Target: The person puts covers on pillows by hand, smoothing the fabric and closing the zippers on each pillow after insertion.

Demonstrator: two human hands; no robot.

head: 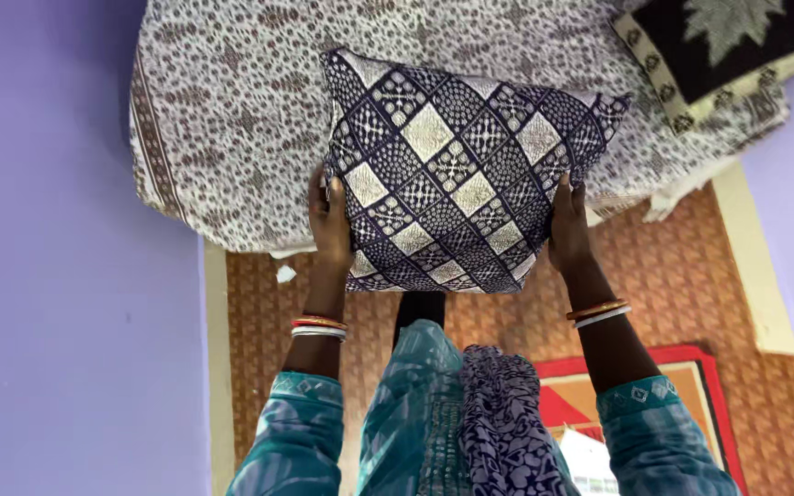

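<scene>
A square cushion point(457, 170) with a dark blue and cream diamond pattern is held out in front of me, above the near edge of a bed. My left hand point(331, 223) grips its left side, fingers curled onto the front. My right hand point(568, 230) grips its right side the same way. Both wrists carry bangles. The cushion's far part overlaps the bed's patterned brown and white sheet point(232, 110).
A second cushion point(723, 50), black with a pale leaf motif, lies at the bed's far right corner. A lilac wall point(57, 257) runs along the left. Below is a brown woven floor mat point(673, 276) and a red-bordered rug point(691, 386). A scrap of white paper point(285, 274) lies by the bed.
</scene>
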